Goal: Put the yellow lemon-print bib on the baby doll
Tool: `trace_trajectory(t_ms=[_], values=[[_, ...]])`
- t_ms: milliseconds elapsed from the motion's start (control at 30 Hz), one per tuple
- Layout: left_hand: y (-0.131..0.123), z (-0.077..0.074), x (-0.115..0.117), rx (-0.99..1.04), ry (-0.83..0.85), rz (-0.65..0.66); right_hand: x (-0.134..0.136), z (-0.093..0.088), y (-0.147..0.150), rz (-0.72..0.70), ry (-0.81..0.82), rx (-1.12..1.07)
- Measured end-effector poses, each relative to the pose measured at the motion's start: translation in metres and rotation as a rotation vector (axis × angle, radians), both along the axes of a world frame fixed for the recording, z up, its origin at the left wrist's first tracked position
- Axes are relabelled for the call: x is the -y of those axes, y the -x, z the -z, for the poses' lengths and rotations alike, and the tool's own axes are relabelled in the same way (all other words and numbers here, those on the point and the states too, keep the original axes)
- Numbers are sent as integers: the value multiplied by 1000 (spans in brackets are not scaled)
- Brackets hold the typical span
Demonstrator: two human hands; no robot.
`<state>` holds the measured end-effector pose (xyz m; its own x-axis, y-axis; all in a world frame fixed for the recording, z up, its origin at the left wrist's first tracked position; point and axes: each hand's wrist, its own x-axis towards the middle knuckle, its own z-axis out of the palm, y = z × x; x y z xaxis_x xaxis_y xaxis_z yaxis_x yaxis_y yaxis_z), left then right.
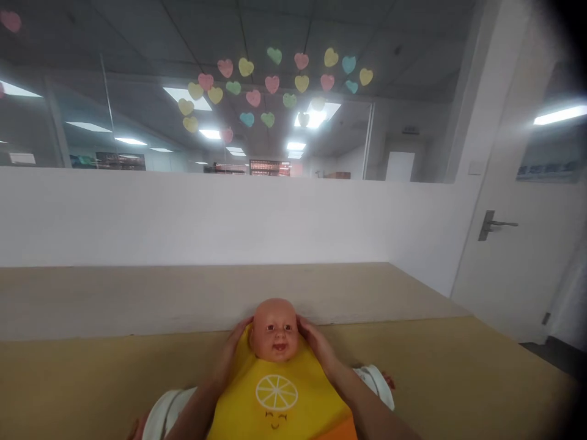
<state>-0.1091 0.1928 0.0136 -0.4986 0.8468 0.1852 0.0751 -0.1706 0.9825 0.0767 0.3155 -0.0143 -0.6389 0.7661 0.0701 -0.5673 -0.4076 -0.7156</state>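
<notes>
A baby doll [275, 333] lies face up on the tan table, its head toward the far side. Over its chest spreads a yellow bib [247, 400] with a white lemon slice and a small smiling face printed on it. White sleeves show at both sides of the doll, with its small hands beyond them. My left hand [235, 342] is beside the left of the doll's head, at the bib's upper edge. On the right of the head, my right hand [316, 339] rests at the bib's other upper edge. The fingertips of both hands are partly hidden behind the head and neck.
The tan table [413, 366] runs to a white wall [206, 220] at the back. Above it is a window with heart-shaped paper notes [272, 84]. A white door [518, 275] with a metal handle stands at the right, past the table's edge.
</notes>
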Motion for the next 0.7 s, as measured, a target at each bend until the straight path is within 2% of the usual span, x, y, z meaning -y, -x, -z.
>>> trace_trajectory(t_ms=[167, 267, 400, 567, 700], values=[[-21, 14, 43, 183, 0, 35, 53, -1, -36, -6, -42, 4], [-31, 24, 68, 266, 25, 14, 84, 3, -56, 58, -66, 60], [-45, 35, 99, 297, 29, 48, 117, 12, -82, 132, -118, 114], [-56, 28, 116, 378, 36, 79, 132, 16, -90, 151, -118, 109], [-54, 26, 119, 446, 71, 208, 127, 2, -83, 194, -95, 133]])
